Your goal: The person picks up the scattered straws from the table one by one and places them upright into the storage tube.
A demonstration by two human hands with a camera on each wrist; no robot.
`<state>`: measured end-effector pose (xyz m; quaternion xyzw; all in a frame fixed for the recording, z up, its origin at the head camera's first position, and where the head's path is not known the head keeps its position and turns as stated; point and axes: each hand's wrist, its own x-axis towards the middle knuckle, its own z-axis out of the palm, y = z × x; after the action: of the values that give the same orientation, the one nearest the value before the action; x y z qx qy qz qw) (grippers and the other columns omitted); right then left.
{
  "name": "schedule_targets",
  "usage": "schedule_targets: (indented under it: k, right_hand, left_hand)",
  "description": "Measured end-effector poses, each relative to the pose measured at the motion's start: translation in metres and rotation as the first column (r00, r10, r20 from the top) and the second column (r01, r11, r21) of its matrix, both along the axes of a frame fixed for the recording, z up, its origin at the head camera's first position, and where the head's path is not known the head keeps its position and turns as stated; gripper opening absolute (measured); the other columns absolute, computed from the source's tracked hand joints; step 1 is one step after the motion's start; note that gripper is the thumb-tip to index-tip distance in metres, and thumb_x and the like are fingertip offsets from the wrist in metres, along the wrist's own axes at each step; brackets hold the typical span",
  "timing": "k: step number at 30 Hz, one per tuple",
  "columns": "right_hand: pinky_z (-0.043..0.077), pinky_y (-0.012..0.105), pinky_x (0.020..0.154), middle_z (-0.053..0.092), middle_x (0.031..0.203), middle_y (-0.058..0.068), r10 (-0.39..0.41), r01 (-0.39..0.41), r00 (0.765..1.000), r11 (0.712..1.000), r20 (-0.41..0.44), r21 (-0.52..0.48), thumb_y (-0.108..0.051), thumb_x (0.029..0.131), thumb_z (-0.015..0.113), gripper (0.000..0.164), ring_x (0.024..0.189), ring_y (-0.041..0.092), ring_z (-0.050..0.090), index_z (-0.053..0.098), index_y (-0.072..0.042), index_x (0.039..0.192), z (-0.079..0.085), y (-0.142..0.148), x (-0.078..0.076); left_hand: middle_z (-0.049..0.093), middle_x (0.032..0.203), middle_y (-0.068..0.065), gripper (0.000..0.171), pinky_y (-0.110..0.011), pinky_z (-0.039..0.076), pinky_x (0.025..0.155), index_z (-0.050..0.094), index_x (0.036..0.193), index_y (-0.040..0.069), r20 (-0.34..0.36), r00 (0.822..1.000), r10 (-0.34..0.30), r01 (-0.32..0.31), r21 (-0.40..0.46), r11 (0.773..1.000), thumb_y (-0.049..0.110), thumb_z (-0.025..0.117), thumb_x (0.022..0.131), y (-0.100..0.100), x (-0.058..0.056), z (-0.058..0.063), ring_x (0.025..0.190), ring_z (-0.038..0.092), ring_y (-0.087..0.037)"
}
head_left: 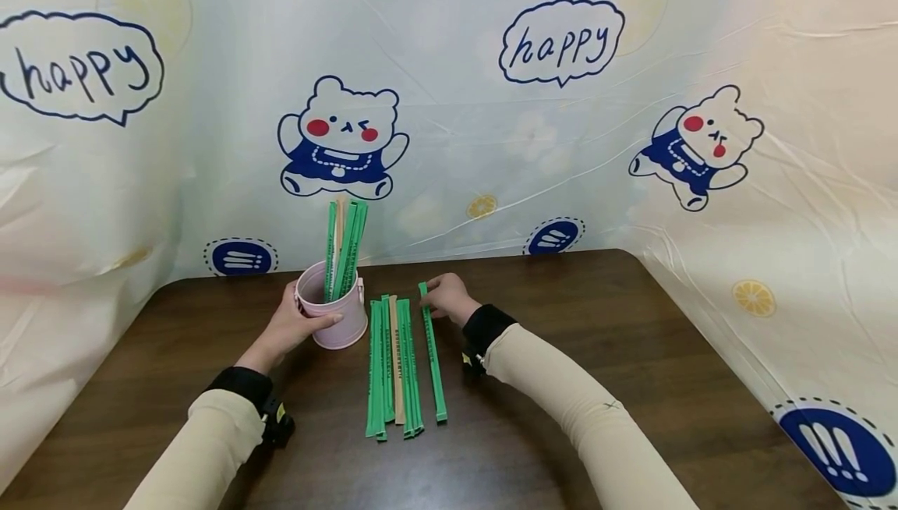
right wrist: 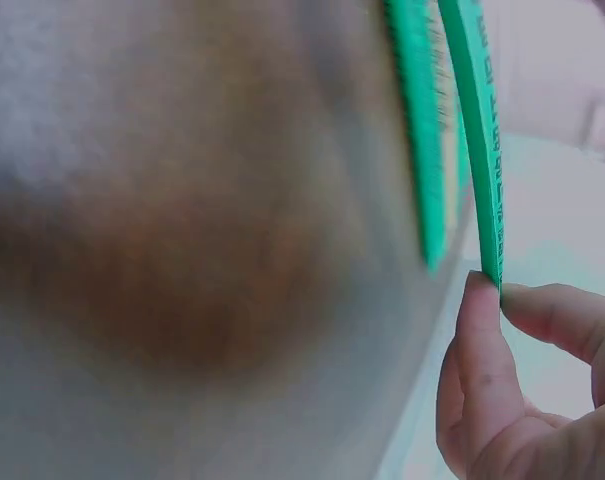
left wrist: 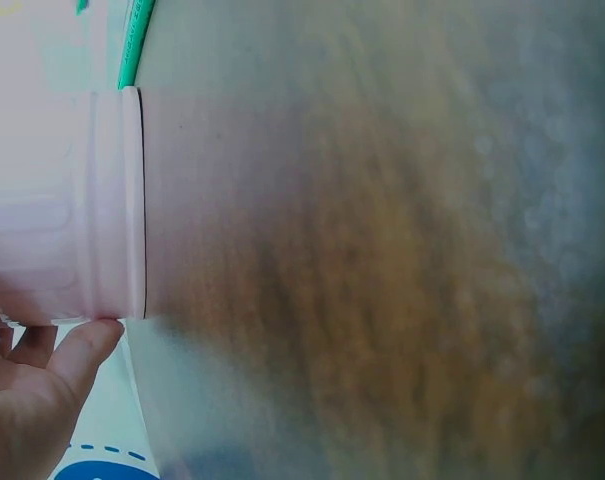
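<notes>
My left hand (head_left: 284, 329) grips a small pink bucket (head_left: 345, 332), thumb across its near side and fingers round the left. Several slim green paper-wrapped sticks (head_left: 351, 253) and a tan one stand inside it, leaning right. At the far end of a single green wrapped stick (head_left: 433, 362), my right hand (head_left: 452, 301) pinches it between thumb and fingertip; in the right wrist view the pinch (right wrist: 522, 370) shows clearly. That stick has dark printed lettering. Left of it, a row of green wrapped sticks (head_left: 376, 370) lies side by side with a tan stick (head_left: 397, 362) among them.
The brown wooden table (head_left: 547, 416) runs back to a pale printed sheet (head_left: 456, 120) with bears and the word "happy". The sheet also hangs along both sides. Black wrist bands with small cameras (head_left: 279, 423) sit on both arms.
</notes>
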<state>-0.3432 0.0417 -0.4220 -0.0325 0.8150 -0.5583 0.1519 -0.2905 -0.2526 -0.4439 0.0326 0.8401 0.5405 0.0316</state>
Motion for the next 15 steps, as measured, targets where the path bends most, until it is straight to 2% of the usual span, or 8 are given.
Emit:
schedule_targets:
  k: [5, 7, 8, 9, 11, 13, 14, 15]
  right_hand:
    - [0.062, 0.042, 0.087, 0.064, 0.13, 0.016, 0.025, -0.027, 1.0, 0.994, -0.019, -0.104, -0.005, 0.092, 0.073, 0.048, 0.103, 0.033, 0.069, 0.058, -0.002, 0.138, -0.018, 0.014, -0.042]
    - [0.061, 0.043, 0.09, 0.064, 0.131, 0.015, 0.016, -0.021, 0.999, 0.992, -0.035, -0.128, -0.007, 0.093, 0.072, 0.051, 0.107, 0.032, 0.068, 0.056, -0.005, 0.141, -0.012, 0.017, -0.05]
    - [0.062, 0.041, 0.086, 0.065, 0.127, 0.014, 0.02, -0.03, 0.998, 0.987, -0.063, -0.157, -0.009, 0.092, 0.073, 0.052, 0.104, 0.03, 0.069, 0.056, -0.006, 0.141, -0.018, 0.019, -0.062]
    - [0.061, 0.044, 0.091, 0.064, 0.13, 0.015, -0.003, -0.005, 0.999, 0.988, -0.048, -0.153, -0.006, 0.094, 0.07, 0.053, 0.108, 0.032, 0.068, 0.054, -0.007, 0.144, -0.004, 0.019, -0.058]
    - [0.062, 0.041, 0.088, 0.067, 0.123, 0.013, 0.0, -0.02, 0.995, 0.979, -0.095, -0.204, -0.007, 0.094, 0.069, 0.054, 0.104, 0.027, 0.069, 0.054, -0.01, 0.145, 0.009, 0.023, -0.064]
    - [0.062, 0.041, 0.089, 0.066, 0.122, 0.016, -0.017, -0.014, 0.991, 0.972, -0.134, -0.233, -0.004, 0.094, 0.065, 0.054, 0.106, 0.028, 0.068, 0.051, -0.007, 0.146, 0.04, 0.021, -0.051]
    - [0.061, 0.042, 0.091, 0.065, 0.123, 0.018, -0.023, -0.012, 0.99, 0.969, -0.142, -0.246, -0.003, 0.096, 0.062, 0.054, 0.109, 0.03, 0.067, 0.049, -0.007, 0.148, 0.048, 0.019, -0.054]
    - [0.06, 0.043, 0.096, 0.063, 0.129, 0.019, -0.045, 0.011, 0.99, 0.967, -0.13, -0.253, -0.001, 0.097, 0.059, 0.053, 0.115, 0.032, 0.065, 0.047, -0.007, 0.149, 0.072, 0.016, -0.042]
  left_hand:
    - [0.016, 0.161, -0.032, 0.104, -0.071, 0.026, 0.121, -0.001, 0.158, 0.002, -0.001, 1.0, 0.008, -0.008, 0.002, 1.0, 0.027, 0.075, 0.092, 0.001, 0.001, 0.0, 0.146, 0.026, -0.048]
    - [0.016, 0.161, -0.032, 0.104, -0.071, 0.026, 0.121, 0.0, 0.158, 0.002, 0.005, 1.0, 0.01, -0.01, 0.003, 1.0, 0.027, 0.075, 0.092, 0.002, 0.001, 0.0, 0.146, 0.026, -0.048]
    - [0.017, 0.161, -0.032, 0.104, -0.071, 0.026, 0.121, 0.0, 0.158, 0.002, 0.008, 1.0, 0.01, -0.01, 0.002, 1.0, 0.027, 0.075, 0.092, 0.002, 0.002, 0.0, 0.146, 0.026, -0.047]
    - [0.016, 0.161, -0.032, 0.104, -0.07, 0.026, 0.121, -0.001, 0.158, 0.002, 0.011, 1.0, 0.009, -0.009, -0.001, 1.0, 0.027, 0.075, 0.092, 0.003, 0.002, 0.0, 0.146, 0.026, -0.047]
    - [0.016, 0.161, -0.032, 0.104, -0.07, 0.026, 0.121, -0.002, 0.159, 0.002, 0.012, 1.0, 0.003, -0.003, 0.002, 1.0, 0.027, 0.074, 0.092, 0.003, 0.003, 0.0, 0.146, 0.025, -0.047]
    - [0.015, 0.161, -0.033, 0.105, -0.071, 0.026, 0.121, -0.003, 0.159, 0.001, 0.012, 1.0, 0.003, -0.003, 0.001, 1.0, 0.027, 0.074, 0.093, 0.003, 0.003, 0.001, 0.146, 0.025, -0.048]
    - [0.015, 0.161, -0.033, 0.105, -0.071, 0.026, 0.121, -0.004, 0.159, 0.001, 0.01, 1.0, 0.004, -0.004, 0.002, 1.0, 0.026, 0.073, 0.093, 0.003, 0.003, 0.002, 0.146, 0.024, -0.049]
    - [0.015, 0.161, -0.033, 0.105, -0.071, 0.026, 0.121, -0.004, 0.159, 0.001, 0.008, 1.0, 0.004, -0.004, 0.003, 1.0, 0.026, 0.074, 0.093, 0.003, 0.004, 0.003, 0.146, 0.024, -0.049]
